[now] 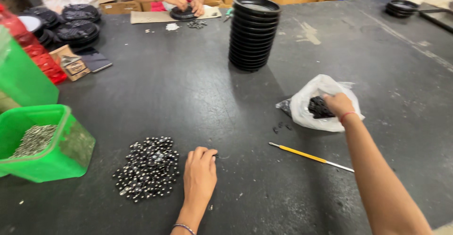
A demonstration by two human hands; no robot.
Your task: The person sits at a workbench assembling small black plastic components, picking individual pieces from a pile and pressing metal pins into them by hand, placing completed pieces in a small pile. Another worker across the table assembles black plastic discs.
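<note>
My left hand rests palm down on the dark table, fingers curled, just right of a heap of small black and silver parts. A tiny dark piece lies at its fingertips. My right hand reaches into a clear plastic bag of small black parts, its fingers closed among them. A few black parts lie loose on the table beside the bag. A yellow-handled tool lies between my two arms.
A tall stack of black round lids stands mid-table. A green bin with silver parts sits at the left. More black discs, a phone and a small box lie far left. Another person's hands work opposite.
</note>
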